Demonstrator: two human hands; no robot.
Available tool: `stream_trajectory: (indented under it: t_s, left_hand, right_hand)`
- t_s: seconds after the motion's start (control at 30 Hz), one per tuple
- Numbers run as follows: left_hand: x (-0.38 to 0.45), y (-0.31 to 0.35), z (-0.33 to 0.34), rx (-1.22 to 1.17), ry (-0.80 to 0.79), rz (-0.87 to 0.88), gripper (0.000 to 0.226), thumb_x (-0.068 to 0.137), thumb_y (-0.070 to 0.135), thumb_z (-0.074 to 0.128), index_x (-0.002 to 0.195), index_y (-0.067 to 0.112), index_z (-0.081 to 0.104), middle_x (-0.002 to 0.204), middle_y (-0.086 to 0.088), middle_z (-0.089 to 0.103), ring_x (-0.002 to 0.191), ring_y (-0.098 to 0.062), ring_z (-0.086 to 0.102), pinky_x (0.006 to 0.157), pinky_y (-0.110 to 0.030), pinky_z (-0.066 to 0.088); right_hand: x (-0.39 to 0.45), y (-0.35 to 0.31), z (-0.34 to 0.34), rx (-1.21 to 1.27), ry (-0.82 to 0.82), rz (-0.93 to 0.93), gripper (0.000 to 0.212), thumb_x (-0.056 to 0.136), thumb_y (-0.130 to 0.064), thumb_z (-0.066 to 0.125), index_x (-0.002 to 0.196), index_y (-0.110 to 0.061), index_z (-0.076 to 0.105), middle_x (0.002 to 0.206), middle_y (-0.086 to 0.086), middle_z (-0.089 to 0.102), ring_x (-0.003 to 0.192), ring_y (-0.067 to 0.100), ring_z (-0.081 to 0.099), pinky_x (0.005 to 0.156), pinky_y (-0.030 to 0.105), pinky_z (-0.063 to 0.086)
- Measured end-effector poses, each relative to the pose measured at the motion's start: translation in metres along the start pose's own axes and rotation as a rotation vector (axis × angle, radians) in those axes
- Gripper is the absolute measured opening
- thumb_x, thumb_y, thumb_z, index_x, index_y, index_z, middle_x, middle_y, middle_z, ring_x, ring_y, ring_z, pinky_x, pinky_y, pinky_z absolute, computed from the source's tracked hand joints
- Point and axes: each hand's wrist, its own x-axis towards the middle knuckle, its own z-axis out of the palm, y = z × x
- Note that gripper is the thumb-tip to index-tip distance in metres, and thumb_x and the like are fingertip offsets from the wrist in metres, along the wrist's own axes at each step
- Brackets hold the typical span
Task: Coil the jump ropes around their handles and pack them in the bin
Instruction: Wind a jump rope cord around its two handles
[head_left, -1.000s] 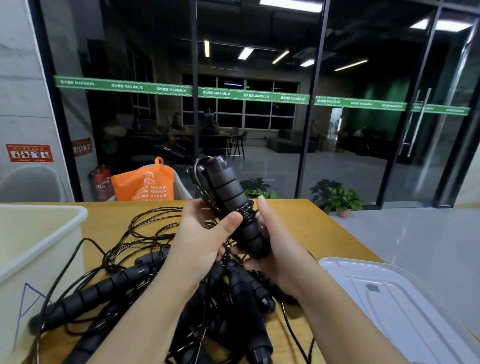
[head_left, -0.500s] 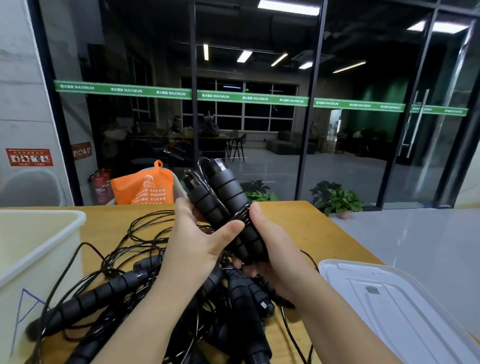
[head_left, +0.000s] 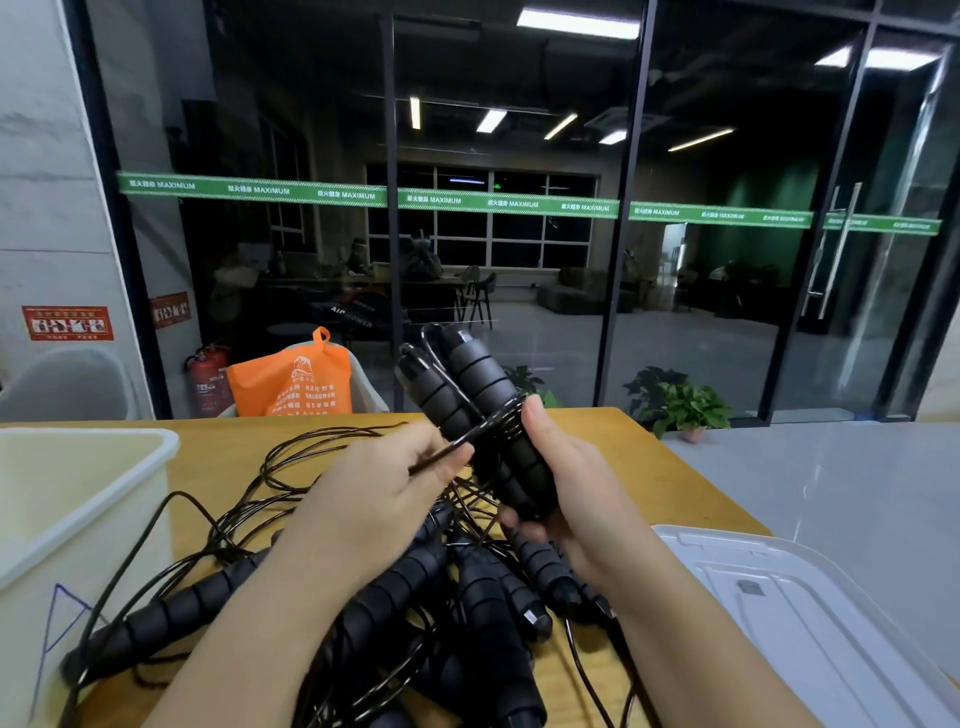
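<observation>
The lower ends of the two black ribbed foam handles are buried in the right hand, which grips them upright. The left hand, just beside, pinches their thin black cord taut.

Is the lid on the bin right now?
No. The lid lies flat on the table's right side, apart from the open bin at left.

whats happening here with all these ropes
A person is winding a jump rope. The right hand grips a pair of black foam handles held together, while the left hand pinches the black cord and wraps it around them. More uncoiled ropes lie on the wooden table; the white bin waits at left.
</observation>
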Motion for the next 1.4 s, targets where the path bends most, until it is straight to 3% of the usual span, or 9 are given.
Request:
stream_trajectory:
  t_s: [0.2,0.33,0.4,0.63,0.77,0.93,1.13,1.27,1.4]
  left_hand:
    - [0.002,-0.009,0.005,-0.023,0.086,0.179,0.052,0.086,0.076,0.021,0.065,0.035,0.045,0.062,0.015,0.053,0.056,-0.004,0.05,0.048,-0.022,0.036]
    - [0.001,-0.001,-0.004,-0.227,0.11,0.062,0.029,0.094,0.047,0.034,0.108,0.056,0.058,0.05,0.013,0.049,0.043,-0.003,0.042,0.044,-0.013,0.031]
    - [0.0,0.0,-0.004,-0.28,0.101,0.015,0.031,0.094,0.039,0.039,0.109,0.059,0.057,0.057,0.012,0.053,0.043,-0.002,0.041,0.044,-0.011,0.031]
    - [0.003,0.003,-0.004,0.023,-0.035,-0.007,0.018,0.1,0.007,0.037,0.107,0.022,0.046,0.092,0.01,0.058,0.071,0.024,0.048,0.067,-0.003,0.038]
    - [0.0,0.007,0.001,0.023,-0.009,0.001,0.011,0.101,0.026,0.029,0.101,0.027,0.04,0.062,0.006,0.044,0.059,0.003,0.049,0.053,-0.02,0.037]
    - [0.001,-0.005,0.006,0.112,0.093,0.069,0.042,0.086,0.063,0.027,0.105,0.037,0.055,0.062,0.012,0.059,0.063,-0.004,0.057,0.057,-0.026,0.046]
    - [0.008,-0.005,-0.001,0.094,0.039,0.009,0.018,0.097,0.025,0.049,0.092,0.018,0.065,0.089,0.009,0.057,0.085,-0.009,0.052,0.076,-0.022,0.04]
    - [0.002,0.0,0.006,-0.037,0.001,-0.042,0.027,0.1,0.03,0.037,0.075,0.026,0.045,0.056,0.008,0.05,0.054,-0.005,0.046,0.053,-0.023,0.034]
    - [0.0,0.005,0.01,-0.257,0.041,-0.091,0.033,0.091,0.05,0.029,0.076,0.024,0.043,0.056,0.015,0.051,0.057,0.004,0.049,0.053,-0.015,0.033]
  right_hand:
    - [0.002,0.003,-0.002,0.086,-0.013,0.074,0.069,0.068,-0.065,0.054,0.1,-0.004,0.067,0.078,0.01,0.063,0.048,0.019,0.05,0.033,0.018,0.028]
    - [0.006,0.003,-0.002,0.149,0.018,0.11,0.063,0.068,-0.063,0.056,0.096,-0.007,0.066,0.074,0.007,0.063,0.049,0.019,0.048,0.032,0.018,0.029]
    - [0.007,0.002,-0.004,0.185,0.03,0.144,0.067,0.068,-0.064,0.056,0.1,-0.007,0.067,0.077,0.009,0.063,0.049,0.019,0.048,0.032,0.018,0.028]
    - [0.009,0.007,-0.005,0.197,0.042,0.192,0.072,0.071,-0.066,0.055,0.11,-0.006,0.066,0.087,0.014,0.064,0.049,0.017,0.049,0.031,0.017,0.03]
    - [0.01,0.007,-0.007,0.21,0.056,0.187,0.075,0.068,-0.067,0.056,0.111,-0.006,0.066,0.09,0.015,0.063,0.049,0.017,0.049,0.031,0.017,0.029]
    - [0.009,0.005,-0.009,0.18,0.067,0.182,0.063,0.068,-0.065,0.056,0.095,-0.009,0.067,0.076,0.008,0.063,0.049,0.018,0.048,0.032,0.018,0.028]
    - [0.012,0.014,-0.003,0.19,0.057,0.225,0.062,0.071,-0.064,0.058,0.101,-0.011,0.067,0.075,0.008,0.064,0.048,0.018,0.05,0.031,0.017,0.029]
    - [0.009,0.009,-0.001,0.283,-0.046,0.223,0.053,0.077,-0.062,0.053,0.091,-0.015,0.073,0.077,0.011,0.065,0.045,0.017,0.047,0.028,0.015,0.028]
    - [0.003,0.002,0.0,0.376,-0.191,0.234,0.054,0.082,-0.06,0.048,0.097,-0.014,0.074,0.078,0.017,0.063,0.041,0.016,0.046,0.027,0.013,0.027]
